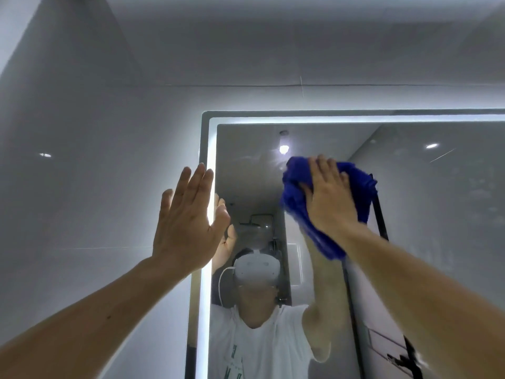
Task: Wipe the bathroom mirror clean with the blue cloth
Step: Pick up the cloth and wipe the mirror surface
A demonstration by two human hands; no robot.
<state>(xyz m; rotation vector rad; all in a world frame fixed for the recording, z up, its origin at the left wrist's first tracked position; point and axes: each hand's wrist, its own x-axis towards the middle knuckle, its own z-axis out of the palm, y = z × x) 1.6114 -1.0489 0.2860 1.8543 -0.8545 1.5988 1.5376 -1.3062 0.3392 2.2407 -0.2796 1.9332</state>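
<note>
On the left, the wall (82,165) was glossy pale tile with thin grout lines, smooth and reflective. Against it, at the mirror's edge, the left hand (188,217) was raised flat, fingers straight and close together, holding nothing. It met its own reflection there, so it probably leaned on the surface to steady the upward reach. Beside it ran the light strip (210,149), a bright white band following the rounded corner of the frame. The mirror (437,242) itself was flat glass, hazy and faintly speckled toward the right, which suggested that much of the wiping remained. High on its left part, the cloth (293,203) was a deep blue, soft, bunched wad with a loose tail hanging below. The right hand (328,198) lay spread over it, palm pressing it to the glass, likely so the whole wad bore on the surface; the thumb sank into the folds.
</note>
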